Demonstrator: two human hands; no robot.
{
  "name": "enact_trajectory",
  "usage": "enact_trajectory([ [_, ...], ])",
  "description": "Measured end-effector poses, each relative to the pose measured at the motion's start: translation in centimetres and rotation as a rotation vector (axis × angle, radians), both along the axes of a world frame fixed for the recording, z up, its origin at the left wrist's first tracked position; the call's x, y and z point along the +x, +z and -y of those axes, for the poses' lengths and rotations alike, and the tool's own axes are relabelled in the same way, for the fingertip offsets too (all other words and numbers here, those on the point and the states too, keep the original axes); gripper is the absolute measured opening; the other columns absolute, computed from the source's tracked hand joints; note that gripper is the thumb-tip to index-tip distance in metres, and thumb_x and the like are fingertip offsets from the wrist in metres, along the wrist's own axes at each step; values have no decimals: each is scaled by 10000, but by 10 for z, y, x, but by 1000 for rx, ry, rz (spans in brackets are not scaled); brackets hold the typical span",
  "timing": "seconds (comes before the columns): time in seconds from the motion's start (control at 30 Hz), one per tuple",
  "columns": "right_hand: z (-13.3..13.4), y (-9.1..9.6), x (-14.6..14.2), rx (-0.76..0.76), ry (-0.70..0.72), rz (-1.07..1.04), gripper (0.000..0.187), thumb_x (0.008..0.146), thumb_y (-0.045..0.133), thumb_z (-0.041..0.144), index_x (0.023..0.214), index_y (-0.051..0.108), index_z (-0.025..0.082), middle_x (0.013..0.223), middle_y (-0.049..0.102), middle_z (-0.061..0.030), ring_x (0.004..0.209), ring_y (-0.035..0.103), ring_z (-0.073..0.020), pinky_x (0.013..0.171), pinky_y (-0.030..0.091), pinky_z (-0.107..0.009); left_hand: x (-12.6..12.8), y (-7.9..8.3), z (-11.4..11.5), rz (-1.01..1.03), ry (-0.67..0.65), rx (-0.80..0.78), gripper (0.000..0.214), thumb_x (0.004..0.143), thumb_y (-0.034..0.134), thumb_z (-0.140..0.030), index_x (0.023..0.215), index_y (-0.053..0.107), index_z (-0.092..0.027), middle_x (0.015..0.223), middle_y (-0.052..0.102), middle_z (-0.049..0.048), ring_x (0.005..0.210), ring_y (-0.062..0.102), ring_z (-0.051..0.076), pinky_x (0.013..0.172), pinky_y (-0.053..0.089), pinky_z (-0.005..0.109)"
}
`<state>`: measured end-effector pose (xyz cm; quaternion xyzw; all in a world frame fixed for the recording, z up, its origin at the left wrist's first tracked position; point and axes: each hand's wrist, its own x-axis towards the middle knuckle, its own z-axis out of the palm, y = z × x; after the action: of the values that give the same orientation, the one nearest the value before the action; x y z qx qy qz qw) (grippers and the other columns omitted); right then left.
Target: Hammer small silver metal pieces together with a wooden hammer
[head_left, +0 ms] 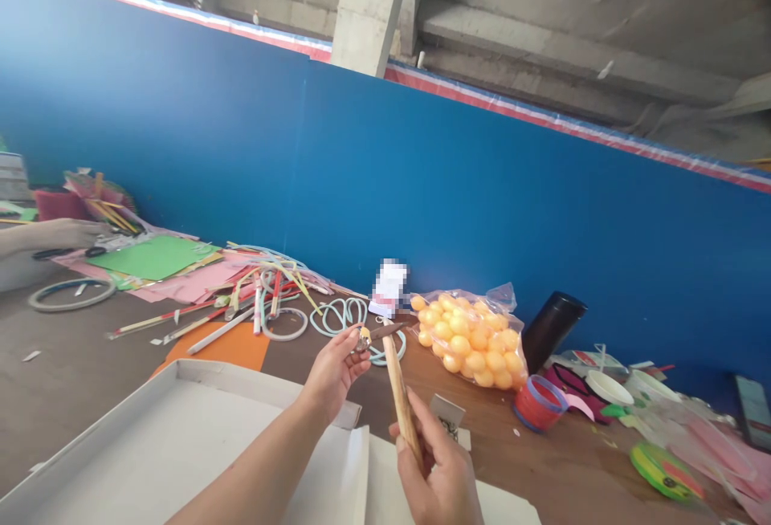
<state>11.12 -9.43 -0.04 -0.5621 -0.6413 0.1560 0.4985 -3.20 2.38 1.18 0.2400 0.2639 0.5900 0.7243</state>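
My right hand (430, 457) is wrapped round the pale wooden handle of a hammer (398, 384), which stands up and away from me. Its dark metal head tapers to a point on the right. At the head's left, blunt end, the fingertips of my left hand (334, 372) are pinched closed against it. A small yellowish spot shows at those fingertips, too small to name. Just beyond my right hand, a small open box (449, 417) holds little metallic pieces. Under my forearms lies a shallow white cardboard tray (229, 437).
Behind the hammer sits a clear bag of orange balls (470, 340), with a black bottle (554, 328) and a red-filled cup (539, 403) to its right. Tubes and sticks (259, 292) and green paper (157, 256) lie left. Another person's arm (48, 240) reaches in. A blue partition (361, 164) stands behind.
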Motion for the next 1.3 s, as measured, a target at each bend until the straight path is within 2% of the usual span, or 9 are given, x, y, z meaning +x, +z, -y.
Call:
enact_trajectory([
  [0.57,-2,-4,0,23,-2,45,490,744,524,219,1230,538,163,844,719,-50,742,682,-161,696,540,-178,0,1,1,-4,-7,-8,245,798,570,-197,1031,578,-122,716,612,42,570,596,90,527,512,192],
  [0.97,-1,-1,-1,-12,7,53,504,733,518,217,1234,537,162,863,721,-45,756,683,-158,706,533,-169,0,-3,0,-18,13,-17,217,786,587,-197,992,586,-128,708,606,34,580,596,89,542,514,193],
  [1.3,-2,-3,-1,22,-13,48,490,736,520,223,1221,551,163,833,726,-54,723,686,-166,675,541,-174,0,-2,-1,-15,30,-31,203,780,595,-197,972,592,-130,710,614,36,573,600,91,533,516,194],
])
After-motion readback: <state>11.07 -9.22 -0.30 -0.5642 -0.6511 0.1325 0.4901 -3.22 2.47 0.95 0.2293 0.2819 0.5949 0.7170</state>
